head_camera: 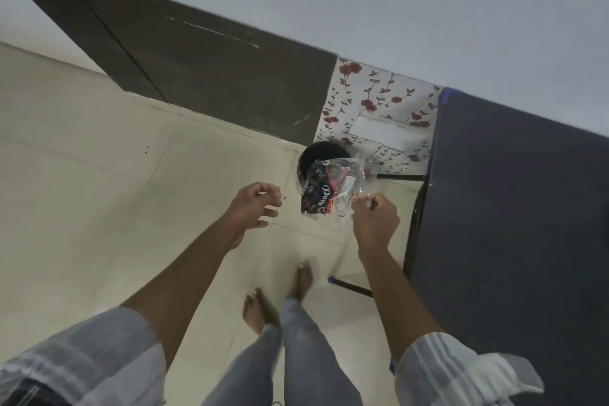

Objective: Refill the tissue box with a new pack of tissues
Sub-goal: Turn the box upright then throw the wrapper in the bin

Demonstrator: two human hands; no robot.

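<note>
My right hand (pixel 374 219) pinches a crumpled clear plastic tissue wrapper (pixel 329 189) with black and red print, and the wrapper hangs over the floor just in front of a black bin. The black bin (pixel 316 155) stands on the floor with its round mouth partly hidden behind the wrapper. To the left of the wrapper, my left hand (pixel 255 208) hovers with fingers loosely curled and nothing in it. A white stack of tissues (pixel 379 133) lies on a flower-patterned surface (pixel 369 92) beyond the bin. No tissue box is in view.
A dark table (pixel 510 208) fills the right side, its black metal legs (pixel 352 287) close to my bare feet (pixel 280 297). A dark brown cabinet (pixel 214 76) stands along the wall at the back left. Pale tiled floor (pixel 99 175) spreads to the left.
</note>
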